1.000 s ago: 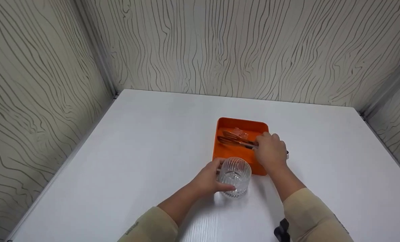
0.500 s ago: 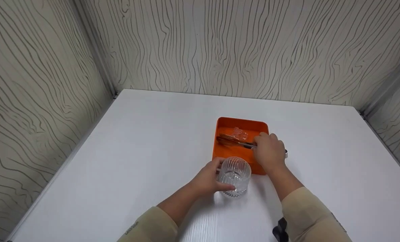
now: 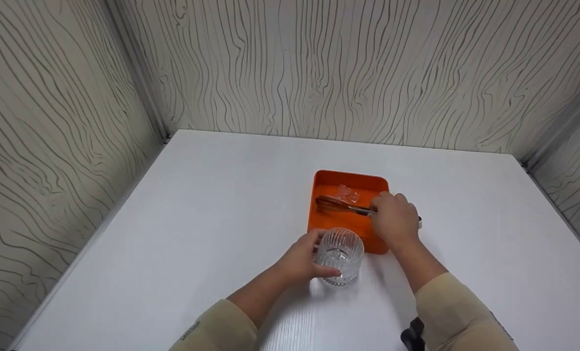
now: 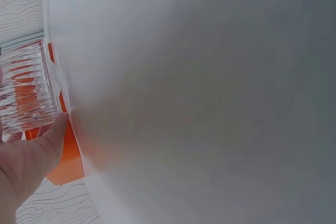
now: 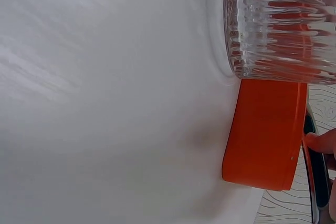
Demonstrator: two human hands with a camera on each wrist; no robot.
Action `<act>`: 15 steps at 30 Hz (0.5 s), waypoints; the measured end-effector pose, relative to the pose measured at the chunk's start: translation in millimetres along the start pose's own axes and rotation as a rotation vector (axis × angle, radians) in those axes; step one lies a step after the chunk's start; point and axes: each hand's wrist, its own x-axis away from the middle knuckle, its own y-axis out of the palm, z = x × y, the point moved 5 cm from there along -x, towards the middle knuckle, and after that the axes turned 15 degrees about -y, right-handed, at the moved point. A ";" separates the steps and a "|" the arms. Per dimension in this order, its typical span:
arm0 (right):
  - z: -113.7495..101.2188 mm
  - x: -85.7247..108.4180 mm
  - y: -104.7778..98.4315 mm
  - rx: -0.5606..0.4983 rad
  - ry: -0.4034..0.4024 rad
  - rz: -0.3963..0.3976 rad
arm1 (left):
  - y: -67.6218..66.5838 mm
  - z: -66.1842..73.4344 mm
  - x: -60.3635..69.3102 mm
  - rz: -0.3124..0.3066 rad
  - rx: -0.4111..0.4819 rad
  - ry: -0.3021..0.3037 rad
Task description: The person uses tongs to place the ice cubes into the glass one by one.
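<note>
My left hand [image 3: 297, 262] holds a clear ribbed glass [image 3: 347, 256] at its left side, thumb across the near face. The glass stands upright on the table, against the near side of an orange tray [image 3: 350, 226]. Whether clear pieces lie in its bottom I cannot tell. My right hand [image 3: 394, 218] grips metal tongs [image 3: 336, 203] with dark handle parts. Their tips lie close together inside the tray, just nearer than several small clear pieces [image 3: 348, 194]. In the right wrist view, the tongs' handle [image 5: 316, 169] runs beside the tray's rim, with fingers on it.
A white table [image 3: 211, 195] surrounds the tray, with wood-grain patterned panels [image 3: 290, 68] behind and at the sides. A small black object [image 3: 413, 335] shows beside the right sleeve at the bottom of the head view.
The tongs' arms have come together and their tips sit nearer than the clear pieces. My right hand has shifted slightly. The left hand and the glass have stayed put.
</note>
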 end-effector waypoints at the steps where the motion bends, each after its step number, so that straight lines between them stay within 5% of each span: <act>1: 0.1 0.4 -1.5 -0.005 -0.001 0.000 | -0.2 0.1 0.2 -0.001 0.001 -0.003; 15: 1.8 9.7 -31.0 -0.097 -0.018 0.015 | 0.8 -1.8 1.5 0.003 0.032 -0.091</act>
